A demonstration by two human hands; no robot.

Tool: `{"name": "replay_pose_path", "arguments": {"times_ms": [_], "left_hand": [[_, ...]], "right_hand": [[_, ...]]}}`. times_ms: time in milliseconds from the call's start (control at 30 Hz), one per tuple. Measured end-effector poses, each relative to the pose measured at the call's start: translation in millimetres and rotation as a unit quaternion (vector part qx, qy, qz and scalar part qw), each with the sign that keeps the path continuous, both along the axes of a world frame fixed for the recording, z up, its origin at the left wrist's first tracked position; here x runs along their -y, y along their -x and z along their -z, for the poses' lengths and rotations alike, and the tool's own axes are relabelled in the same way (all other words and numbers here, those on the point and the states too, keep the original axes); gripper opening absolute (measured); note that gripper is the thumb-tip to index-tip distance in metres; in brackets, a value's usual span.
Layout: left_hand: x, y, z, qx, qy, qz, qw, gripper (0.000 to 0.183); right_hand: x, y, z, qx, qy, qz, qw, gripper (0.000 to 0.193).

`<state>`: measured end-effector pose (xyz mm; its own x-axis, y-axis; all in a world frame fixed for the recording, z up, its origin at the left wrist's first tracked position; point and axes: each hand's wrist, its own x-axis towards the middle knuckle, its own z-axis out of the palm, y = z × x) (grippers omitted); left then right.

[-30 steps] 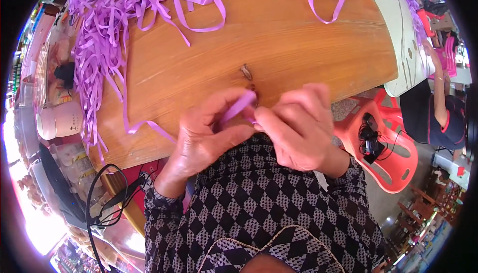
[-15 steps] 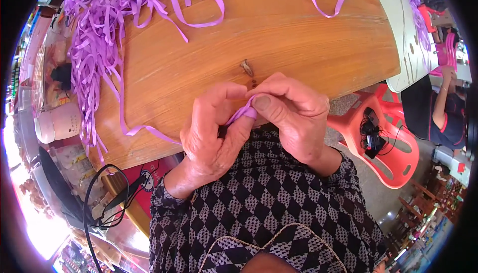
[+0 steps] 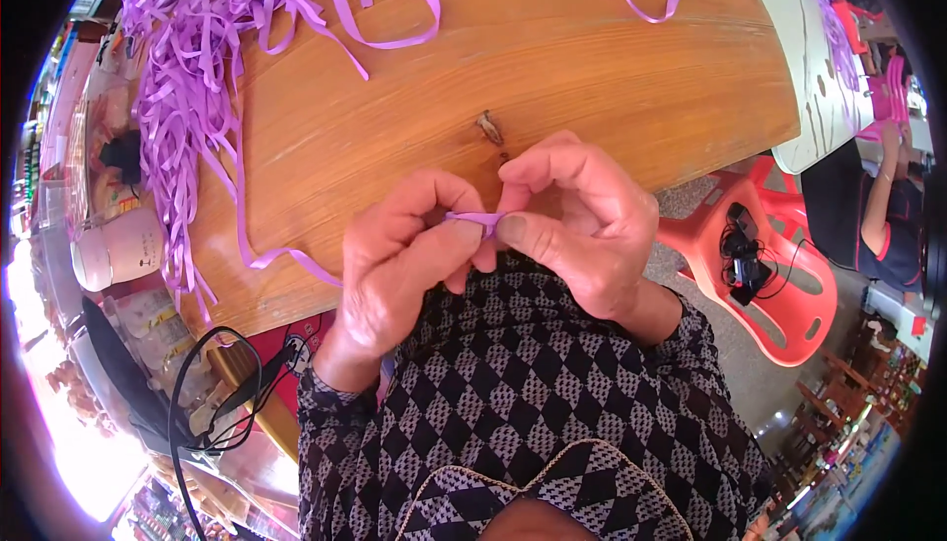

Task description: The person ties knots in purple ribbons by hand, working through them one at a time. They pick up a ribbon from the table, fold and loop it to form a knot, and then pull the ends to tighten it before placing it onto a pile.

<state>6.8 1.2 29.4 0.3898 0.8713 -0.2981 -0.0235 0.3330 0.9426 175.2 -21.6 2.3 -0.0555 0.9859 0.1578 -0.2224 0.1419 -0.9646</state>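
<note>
Between my hands, just over the near edge of the wooden table [image 3: 414, 107], a short folded piece of purple ribbon [image 3: 477, 217] shows. My left hand [image 3: 400, 245] pinches it between thumb and fingers. From the other side my right hand [image 3: 577, 225] closes on the same ribbon with thumb and forefinger. How the ribbon is folded or looped is partly hidden by the fingertips. A long tail of ribbon [image 3: 281, 257] runs from the left side of the table to behind my left hand.
A big heap of purple ribbon [image 3: 197, 58] covers the table's far left and hangs over its edge. Another ribbon loop [image 3: 646, 8] lies at the far side. A red plastic stool [image 3: 789, 304] holds black cables [image 3: 742, 260] on the right. A person [image 3: 883, 206] sits beyond.
My hands have drawn slightly apart, with the left one turned and lowered a little. The ribbon now lies flatter between the fingertips instead of wrapping over the left thumb.
</note>
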Motion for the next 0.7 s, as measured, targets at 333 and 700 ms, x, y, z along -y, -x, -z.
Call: {"name": "replay_pose_path", "arguments": {"times_ms": [333, 700], "left_hand": [[-1.2, -5.6, 3.9, 0.122, 0.122, -0.057, 0.983, 0.018], [5.6, -14.4, 2.5, 0.121, 0.02, -0.06, 0.991, 0.017]], "right_hand": [[-11.4, -11.4, 1.3, 0.216, -0.182, 0.013, 0.959, 0.016], [-9.1, -1.8, 4.4, 0.067, -0.096, 0.047, 0.992, 0.009]]}}
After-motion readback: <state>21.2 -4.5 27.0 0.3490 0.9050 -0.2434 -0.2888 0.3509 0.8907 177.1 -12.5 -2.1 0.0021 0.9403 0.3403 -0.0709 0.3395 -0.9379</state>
